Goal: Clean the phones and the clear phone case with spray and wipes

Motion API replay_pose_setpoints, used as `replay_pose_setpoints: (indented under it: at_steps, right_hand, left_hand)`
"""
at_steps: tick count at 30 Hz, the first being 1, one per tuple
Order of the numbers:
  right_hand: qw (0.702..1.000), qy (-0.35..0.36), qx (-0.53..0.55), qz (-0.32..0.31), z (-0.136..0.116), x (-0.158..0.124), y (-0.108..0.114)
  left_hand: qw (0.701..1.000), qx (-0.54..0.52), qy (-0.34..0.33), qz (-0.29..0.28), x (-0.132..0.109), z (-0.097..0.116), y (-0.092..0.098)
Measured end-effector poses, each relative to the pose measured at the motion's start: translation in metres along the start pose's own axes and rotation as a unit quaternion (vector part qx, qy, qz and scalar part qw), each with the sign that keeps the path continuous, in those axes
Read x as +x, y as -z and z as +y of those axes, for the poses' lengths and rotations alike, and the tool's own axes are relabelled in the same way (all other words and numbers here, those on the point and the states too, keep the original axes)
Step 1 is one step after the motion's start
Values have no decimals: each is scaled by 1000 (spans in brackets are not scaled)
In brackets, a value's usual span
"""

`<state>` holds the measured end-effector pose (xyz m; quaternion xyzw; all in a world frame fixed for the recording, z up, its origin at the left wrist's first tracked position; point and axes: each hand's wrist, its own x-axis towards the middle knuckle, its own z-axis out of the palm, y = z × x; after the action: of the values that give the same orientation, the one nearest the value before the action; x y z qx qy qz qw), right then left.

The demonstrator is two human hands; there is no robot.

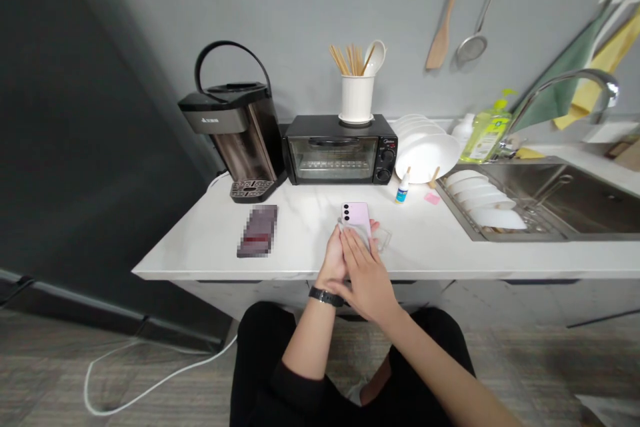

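My left hand (pixel 334 259), with a black wristband, is closed around a pale pink phone (pixel 357 212) from below, its camera side up. Its fingertips show at the phone's right edge. Over the phone's lower back, my right hand (pixel 365 273) lies with fingers stretched and together, pressing a thin whitish cloth (pixel 345 223) onto it. Most of the cloth is hidden under the fingers. Just right of the phone, a clear phone case (pixel 383 239) rests on the white counter (pixel 310 240).
A pixelated dark item (pixel 258 231) lies at left, before a water dispenser (pixel 245 137). Behind the phone stands a toaster oven (pixel 340 153) bearing a utensil holder (pixel 357 97). Rightward are a small glue-like bottle (pixel 403 187), plates (pixel 427 153) and a sink (pixel 575 180).
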<state>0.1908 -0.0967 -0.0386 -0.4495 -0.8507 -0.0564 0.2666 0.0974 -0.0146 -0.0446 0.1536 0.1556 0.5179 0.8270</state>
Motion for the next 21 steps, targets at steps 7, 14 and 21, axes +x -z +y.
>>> replay_pose_setpoints:
  at_steps: [7, 14, 21]
  right_hand:
    - [996, -76, -27, 26, 33, 0, 0]
    - [999, -32, 36, 22, 22, 48, 2]
    - [999, -7, 40, 14, 8, -22, 4]
  left_hand:
    - [998, -15, 10, 60, 5, 3, -6]
    - [998, -22, -32, 44, -1, -1, -12]
    - [997, 4, 20, 74, -3, 6, -13]
